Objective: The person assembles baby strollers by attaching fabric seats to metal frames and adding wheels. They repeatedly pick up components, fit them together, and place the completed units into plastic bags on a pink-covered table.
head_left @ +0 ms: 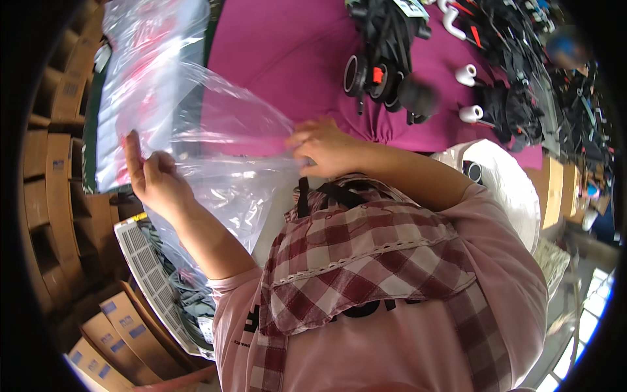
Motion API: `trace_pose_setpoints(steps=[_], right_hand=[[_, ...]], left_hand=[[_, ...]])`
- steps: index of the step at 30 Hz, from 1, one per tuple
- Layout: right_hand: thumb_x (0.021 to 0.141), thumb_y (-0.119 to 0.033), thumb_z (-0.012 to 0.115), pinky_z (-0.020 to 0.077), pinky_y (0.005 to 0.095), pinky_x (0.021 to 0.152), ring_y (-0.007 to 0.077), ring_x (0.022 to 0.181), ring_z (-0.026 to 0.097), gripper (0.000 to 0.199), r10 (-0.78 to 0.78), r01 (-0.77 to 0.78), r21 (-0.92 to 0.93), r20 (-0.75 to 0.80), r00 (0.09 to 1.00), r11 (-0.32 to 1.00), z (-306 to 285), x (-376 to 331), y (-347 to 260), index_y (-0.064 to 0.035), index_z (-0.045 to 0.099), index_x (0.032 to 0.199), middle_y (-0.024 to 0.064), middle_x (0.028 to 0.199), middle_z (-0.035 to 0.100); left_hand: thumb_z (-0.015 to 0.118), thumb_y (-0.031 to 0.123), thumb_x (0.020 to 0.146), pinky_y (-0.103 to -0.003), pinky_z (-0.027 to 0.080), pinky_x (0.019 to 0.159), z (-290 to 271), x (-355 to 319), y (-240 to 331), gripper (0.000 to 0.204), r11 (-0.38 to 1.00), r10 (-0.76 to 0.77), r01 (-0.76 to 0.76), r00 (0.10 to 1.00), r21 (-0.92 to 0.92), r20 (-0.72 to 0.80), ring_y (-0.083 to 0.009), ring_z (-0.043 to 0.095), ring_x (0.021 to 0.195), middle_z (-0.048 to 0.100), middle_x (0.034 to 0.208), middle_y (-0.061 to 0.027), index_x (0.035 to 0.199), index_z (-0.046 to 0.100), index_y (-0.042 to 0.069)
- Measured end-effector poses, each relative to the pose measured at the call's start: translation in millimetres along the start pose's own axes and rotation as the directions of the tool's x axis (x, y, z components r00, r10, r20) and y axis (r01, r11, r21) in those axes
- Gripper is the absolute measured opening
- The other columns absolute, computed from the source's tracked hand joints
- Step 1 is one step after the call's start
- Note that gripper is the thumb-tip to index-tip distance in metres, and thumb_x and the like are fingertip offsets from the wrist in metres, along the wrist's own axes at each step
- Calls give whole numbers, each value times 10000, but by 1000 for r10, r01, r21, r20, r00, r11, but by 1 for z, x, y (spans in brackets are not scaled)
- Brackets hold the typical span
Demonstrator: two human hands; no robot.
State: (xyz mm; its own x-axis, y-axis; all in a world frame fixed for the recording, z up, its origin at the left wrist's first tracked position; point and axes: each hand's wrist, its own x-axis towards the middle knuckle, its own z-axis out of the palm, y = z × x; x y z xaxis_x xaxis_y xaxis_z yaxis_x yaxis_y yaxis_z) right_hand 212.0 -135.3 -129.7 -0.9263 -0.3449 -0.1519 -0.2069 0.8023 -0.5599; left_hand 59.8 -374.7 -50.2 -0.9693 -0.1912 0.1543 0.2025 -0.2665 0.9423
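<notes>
My left hand (160, 183) rests at the near end of a stack of clear plastic bags with red print (140, 85). Its index finger stretches forward, with the thumb apart from it; the other fingers are partly hidden. My right hand (323, 147) has its fingertips pinched on the edge of a clear plastic bag (241, 117). The film spreads between my hands, drawn out from the stack side. More loose clear film (238, 196) hangs below, over the table's near edge.
Black folded frames with wheels (385, 72) stand on the magenta cloth (274, 52). White rolls (470, 114) and many black parts lie to the right. A white sack (522, 189) is beside my right elbow. Left are cardboard boxes (130, 326) and a white crate (153, 281).
</notes>
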Motion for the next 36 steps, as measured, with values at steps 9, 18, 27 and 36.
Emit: trace_pose_setpoints(steps=[9,18,27,36], right_hand=[[740,-240,763,337,501,1099,370,1360,382,455,9,39,209,-220,975,977,36,-48,51,-42,652,1135,75,1370,557],[785,-303,735,415,426,1009,298,1216,525,401,16,-84,368,184,983,926,33,-72,149,-97,666,1122,121,1129,648],[822,-298,731,498,427,874,333,992,644,347,537,-481,490,31,843,727,-47,-244,162,-47,698,1060,154,1072,669],[734,-84,727,521,430,815,348,878,659,197,426,-274,375,-422,800,886,-103,-228,288,-30,711,922,148,985,696]], left_hand=[[442,-21,825,-204,285,481,88,-35,-29,560,931,-285,211,931,299,230,-56,393,509,497,603,0,1382,501,-48],[451,-4,881,-231,368,519,183,-76,-38,561,903,-345,184,849,388,400,-80,454,525,530,614,-22,1439,413,-52],[492,20,940,-304,521,612,261,-118,-83,487,852,-513,476,673,220,532,-176,603,637,614,828,-106,1411,414,-73],[484,27,942,-332,547,624,358,-105,-139,545,851,-518,471,677,234,523,-227,643,664,635,807,-148,1444,315,-99]])
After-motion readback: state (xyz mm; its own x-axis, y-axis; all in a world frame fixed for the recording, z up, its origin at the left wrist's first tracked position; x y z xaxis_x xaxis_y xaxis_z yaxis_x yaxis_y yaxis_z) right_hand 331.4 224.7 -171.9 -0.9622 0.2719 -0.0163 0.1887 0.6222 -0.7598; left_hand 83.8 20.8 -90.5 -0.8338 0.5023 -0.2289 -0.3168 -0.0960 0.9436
